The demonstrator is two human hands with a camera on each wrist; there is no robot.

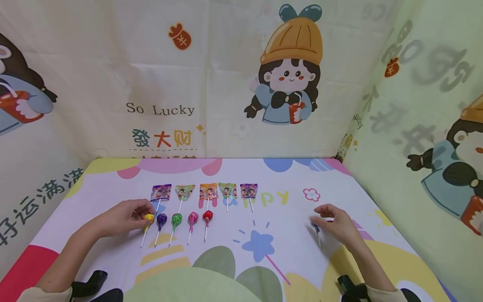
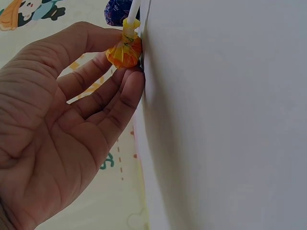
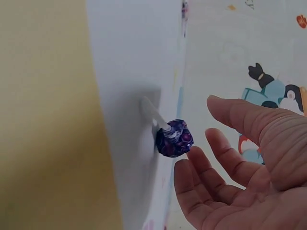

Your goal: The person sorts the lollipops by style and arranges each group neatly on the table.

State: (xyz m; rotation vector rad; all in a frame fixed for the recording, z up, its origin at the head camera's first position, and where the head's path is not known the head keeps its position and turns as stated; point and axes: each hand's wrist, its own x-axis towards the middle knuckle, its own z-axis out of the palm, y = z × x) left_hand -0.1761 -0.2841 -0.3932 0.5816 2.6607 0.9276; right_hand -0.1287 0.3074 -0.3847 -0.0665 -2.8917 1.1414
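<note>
At the left end of the front row, my left hand [image 1: 122, 217] pinches the yellow-wrapped head of a lollipop [image 2: 124, 51] between thumb and fingers. Its white stick points toward me along the table. Off to the right, my right hand [image 1: 338, 224] is beside a dark purple lollipop [image 3: 174, 140]. In the right wrist view the fingers are spread and loosely bent, the fingertips right by the wrapped head and the thumb apart from it. Beside the yellow one lie a purple lollipop [image 1: 161, 220], a green lollipop [image 1: 176, 220], a pink lollipop [image 1: 193, 218] and a red lollipop [image 1: 207, 216].
Behind the front row lie several flat-wrapped lollipops, from a purple packet [image 1: 161, 192] through an orange packet [image 1: 209, 191] to another purple packet [image 1: 249, 191]. A printed cloth covers the table [image 1: 290, 235]. Patterned curtains [image 1: 226, 84] hang behind and beside it.
</note>
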